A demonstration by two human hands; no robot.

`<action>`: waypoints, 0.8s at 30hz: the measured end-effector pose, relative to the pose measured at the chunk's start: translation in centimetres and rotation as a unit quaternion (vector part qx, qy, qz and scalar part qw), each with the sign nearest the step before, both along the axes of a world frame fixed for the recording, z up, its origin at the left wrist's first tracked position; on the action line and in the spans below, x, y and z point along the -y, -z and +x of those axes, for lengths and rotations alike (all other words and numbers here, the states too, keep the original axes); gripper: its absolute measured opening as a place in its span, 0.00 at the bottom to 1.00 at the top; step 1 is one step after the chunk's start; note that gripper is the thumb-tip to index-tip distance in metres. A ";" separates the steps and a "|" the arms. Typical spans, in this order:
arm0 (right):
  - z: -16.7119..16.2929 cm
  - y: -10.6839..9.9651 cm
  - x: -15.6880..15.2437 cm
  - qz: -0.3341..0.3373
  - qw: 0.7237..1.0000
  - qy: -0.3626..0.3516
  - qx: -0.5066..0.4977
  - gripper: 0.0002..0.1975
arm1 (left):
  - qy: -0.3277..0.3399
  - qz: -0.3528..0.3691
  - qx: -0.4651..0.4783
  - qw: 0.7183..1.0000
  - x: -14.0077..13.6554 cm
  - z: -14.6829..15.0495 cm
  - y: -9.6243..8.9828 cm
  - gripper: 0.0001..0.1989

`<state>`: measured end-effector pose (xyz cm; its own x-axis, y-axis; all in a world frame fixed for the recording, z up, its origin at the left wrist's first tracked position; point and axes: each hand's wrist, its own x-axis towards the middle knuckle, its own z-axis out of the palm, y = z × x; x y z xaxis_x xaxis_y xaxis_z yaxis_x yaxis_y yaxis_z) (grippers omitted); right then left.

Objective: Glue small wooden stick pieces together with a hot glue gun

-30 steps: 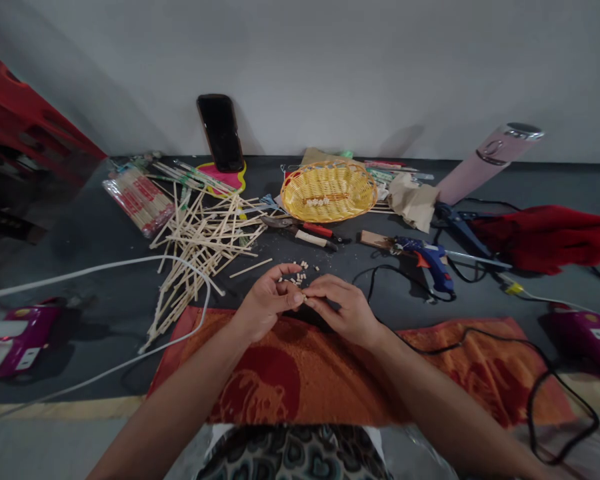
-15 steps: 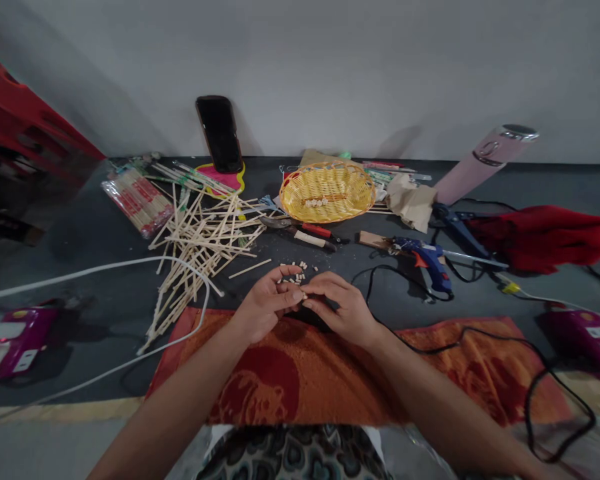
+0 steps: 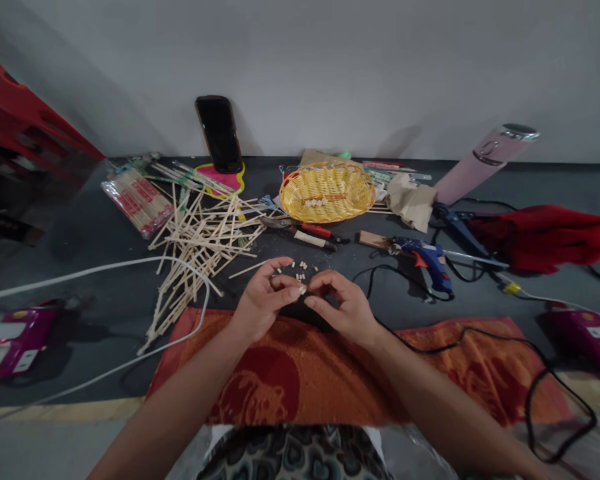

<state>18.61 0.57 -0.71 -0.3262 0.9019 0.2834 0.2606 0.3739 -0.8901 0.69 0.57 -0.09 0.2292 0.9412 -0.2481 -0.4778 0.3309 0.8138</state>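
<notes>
My left hand [image 3: 260, 300] pinches a small pale wooden piece [image 3: 303, 290] between thumb and forefinger. Just to its right, my right hand [image 3: 343, 307] has thumb and forefinger apart, with nothing visible between them. Several short cut bits of wooden stick [image 3: 301, 276] lie on the dark surface right behind the hands. Farther back, a yellow woven basket [image 3: 325, 212] holds a few small pale pieces joined in a flower-like form [image 3: 316, 203]. An orange towel [image 3: 340, 393] is spread under my forearms.
Loose wooden sticks [image 3: 200, 240] are heaped at left beside a packaged bundle [image 3: 137, 200]. Red-handled pliers [image 3: 315, 230] and a white-handled tool [image 3: 314, 241] lie before the basket. A blue glue gun [image 3: 433, 263] with a trailing black cord, a pink flask [image 3: 473, 170] and a phone [image 3: 219, 133] stand around.
My right hand's fingers have parted from the small wooden piece and moved slightly right. The piece stays in my left fingertips, now more exposed.
</notes>
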 end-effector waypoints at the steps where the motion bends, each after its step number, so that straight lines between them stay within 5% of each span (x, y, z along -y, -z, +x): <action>1: 0.0 0.0 0.0 -0.006 1.000 0.013 -0.005 0.06 | -0.013 0.008 -0.008 1.000 0.0 0.0 0.0 0.29; 15: -0.8 0.1 0.3 0.007 0.998 0.058 -0.002 0.04 | -0.060 0.064 -0.172 0.981 0.4 0.2 -0.1 0.30; 24: -1.0 0.1 0.4 -0.005 0.998 0.058 -0.011 0.05 | -0.074 0.076 -0.199 0.974 0.7 0.2 0.0 0.31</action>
